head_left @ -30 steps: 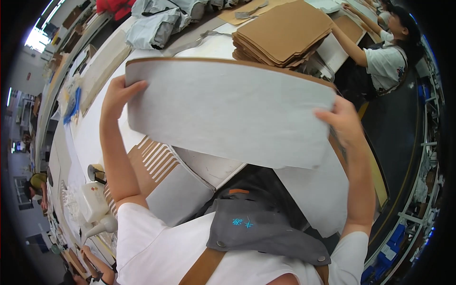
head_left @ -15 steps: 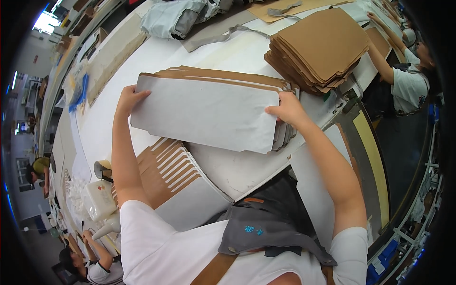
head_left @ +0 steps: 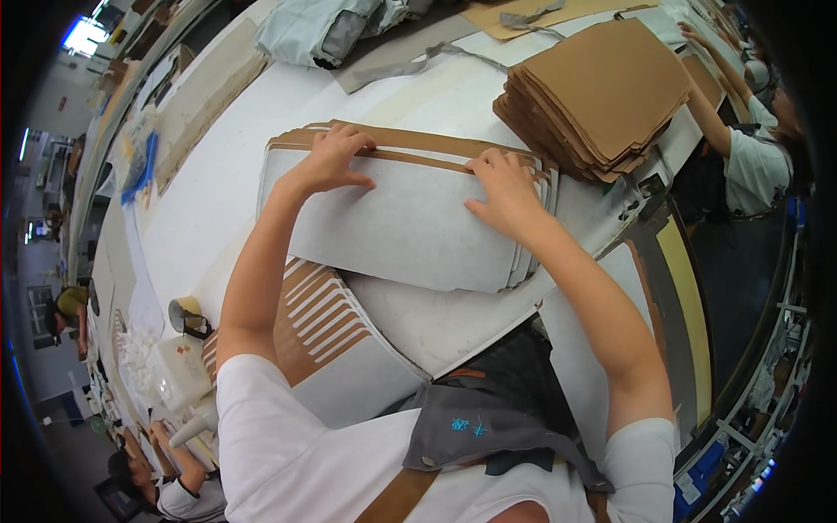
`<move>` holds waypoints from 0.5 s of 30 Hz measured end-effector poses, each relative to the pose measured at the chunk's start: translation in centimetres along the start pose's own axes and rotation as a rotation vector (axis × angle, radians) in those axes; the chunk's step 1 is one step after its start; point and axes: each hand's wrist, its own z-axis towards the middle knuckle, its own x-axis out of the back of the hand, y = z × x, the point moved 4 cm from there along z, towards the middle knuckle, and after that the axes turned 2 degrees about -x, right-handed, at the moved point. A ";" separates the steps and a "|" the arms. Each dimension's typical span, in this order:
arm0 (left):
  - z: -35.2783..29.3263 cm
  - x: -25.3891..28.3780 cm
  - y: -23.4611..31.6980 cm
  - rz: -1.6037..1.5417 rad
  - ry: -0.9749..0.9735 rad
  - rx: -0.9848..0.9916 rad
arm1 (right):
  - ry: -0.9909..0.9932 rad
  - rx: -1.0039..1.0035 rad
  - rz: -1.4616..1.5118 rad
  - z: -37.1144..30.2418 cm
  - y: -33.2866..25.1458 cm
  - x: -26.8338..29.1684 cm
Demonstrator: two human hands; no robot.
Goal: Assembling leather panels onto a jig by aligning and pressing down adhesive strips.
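A stack of grey-white sheets (head_left: 401, 222) with brown strips along the far edge lies on the white table in front of me. My left hand (head_left: 331, 163) rests on the far edge of the top sheet, fingers stretched over the brown strip and thumb apart. Farther right along the same edge, my right hand (head_left: 506, 190) touches the sheet with its fingertips, its thumb standing off. Neither hand grips anything. Nearer to me, partly behind my left forearm, lies a fanned set of brown and white sheets (head_left: 349, 375).
A tall brown stack of sheets (head_left: 602, 78) stands at the far right. Grey fabric (head_left: 309, 30) lies at the back. Left of my arm are a tape roll (head_left: 185, 314) and a white plastic container (head_left: 180, 370). A co-worker (head_left: 758, 166) is at the right.
Both hands have let go of the top sheet's two ends and moved inward to its far edge. The sheet now lies flatter on the stack.
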 end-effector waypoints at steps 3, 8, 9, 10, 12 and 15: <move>0.8 0.0 -0.2 0.084 -0.070 0.022 | -0.036 -0.015 0.026 0.4 -0.2 0.7; 0.8 -0.2 -0.3 -0.048 -0.054 -0.042 | -0.067 -0.104 0.149 0.9 1.1 0.4; 0.7 -0.2 -0.3 -0.069 0.005 -0.048 | -0.068 -0.108 0.145 0.9 1.3 0.4; 0.7 -0.2 -0.4 -0.091 0.064 -0.054 | -0.091 -0.092 0.183 1.0 1.3 0.4; 0.3 0.2 -0.5 -0.005 0.070 -0.113 | -0.111 -0.068 0.229 0.9 1.0 1.2; -0.1 2.1 -0.8 -0.010 0.000 -0.080 | -0.117 -0.103 0.338 0.8 0.7 3.1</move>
